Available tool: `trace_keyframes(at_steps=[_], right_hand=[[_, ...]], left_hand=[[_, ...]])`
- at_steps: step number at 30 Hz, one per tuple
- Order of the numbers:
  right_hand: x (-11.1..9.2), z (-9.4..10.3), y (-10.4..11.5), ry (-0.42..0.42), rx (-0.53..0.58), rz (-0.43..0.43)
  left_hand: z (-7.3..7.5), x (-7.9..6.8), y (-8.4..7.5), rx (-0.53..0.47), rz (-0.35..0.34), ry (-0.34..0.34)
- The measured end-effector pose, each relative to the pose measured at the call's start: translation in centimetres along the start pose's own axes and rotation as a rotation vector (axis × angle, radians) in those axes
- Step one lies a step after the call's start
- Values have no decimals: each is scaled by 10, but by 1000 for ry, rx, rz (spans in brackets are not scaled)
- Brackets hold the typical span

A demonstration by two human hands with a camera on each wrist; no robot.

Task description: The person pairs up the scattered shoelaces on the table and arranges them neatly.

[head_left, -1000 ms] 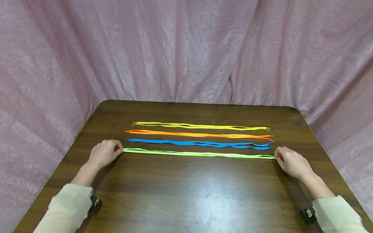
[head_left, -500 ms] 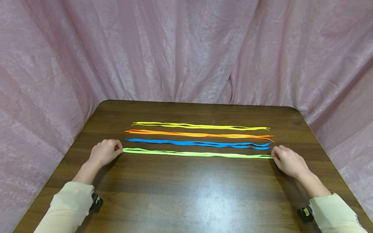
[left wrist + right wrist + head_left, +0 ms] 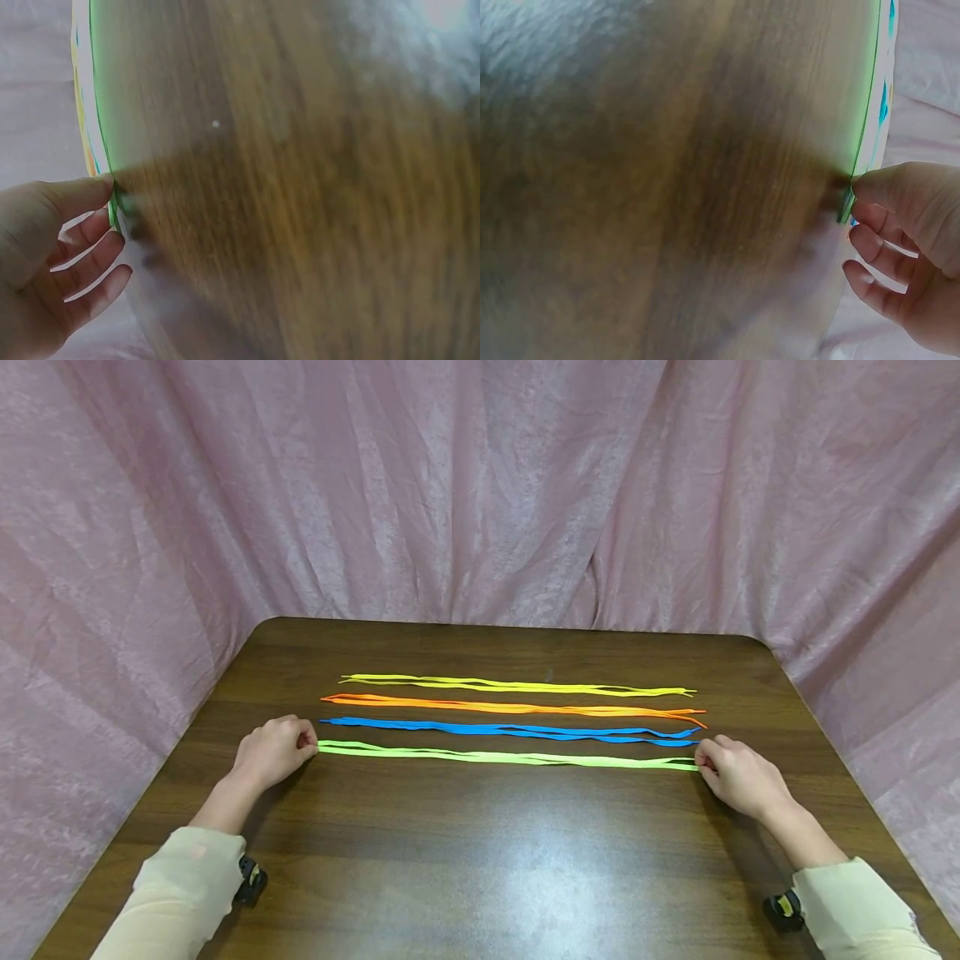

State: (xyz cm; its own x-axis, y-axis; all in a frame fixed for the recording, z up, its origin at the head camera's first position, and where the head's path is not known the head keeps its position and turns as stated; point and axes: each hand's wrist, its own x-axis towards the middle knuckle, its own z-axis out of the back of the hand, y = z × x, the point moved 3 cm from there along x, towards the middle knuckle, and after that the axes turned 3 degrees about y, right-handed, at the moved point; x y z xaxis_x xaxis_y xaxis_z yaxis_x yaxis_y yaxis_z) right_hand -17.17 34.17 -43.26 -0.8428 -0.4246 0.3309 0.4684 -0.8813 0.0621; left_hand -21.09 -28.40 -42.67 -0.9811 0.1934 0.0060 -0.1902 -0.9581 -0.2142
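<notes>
A light green shoelace, doubled into long strands, stretches sideways across the table, nearest the person of several laces. My left hand pinches its left end between thumb and fingertips; in the left wrist view the green lace runs up from that pinch. At the other end my right hand pinches the lace, and a short green end pokes out below the thumb in the right wrist view. Just beyond lies a blue shoelace, its right tips close to the right hand.
Farther back an orange shoelace and a yellow shoelace lie roughly parallel to the others. All rest on a brown wooden table with rounded far corners. A pink curtain hangs behind and at both sides.
My right hand has shifted slightly left along the table, and the green shoelace's strands have spread a little beside it. The left hand stays nearly in place; the other laces have not moved.
</notes>
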Motion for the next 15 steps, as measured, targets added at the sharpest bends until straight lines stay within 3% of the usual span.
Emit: trace_keyframes(at_steps=[15], right_hand=[[0,6,1,35,21,-9]], left_hand=[[3,-3,-2,-5,2,-10]])
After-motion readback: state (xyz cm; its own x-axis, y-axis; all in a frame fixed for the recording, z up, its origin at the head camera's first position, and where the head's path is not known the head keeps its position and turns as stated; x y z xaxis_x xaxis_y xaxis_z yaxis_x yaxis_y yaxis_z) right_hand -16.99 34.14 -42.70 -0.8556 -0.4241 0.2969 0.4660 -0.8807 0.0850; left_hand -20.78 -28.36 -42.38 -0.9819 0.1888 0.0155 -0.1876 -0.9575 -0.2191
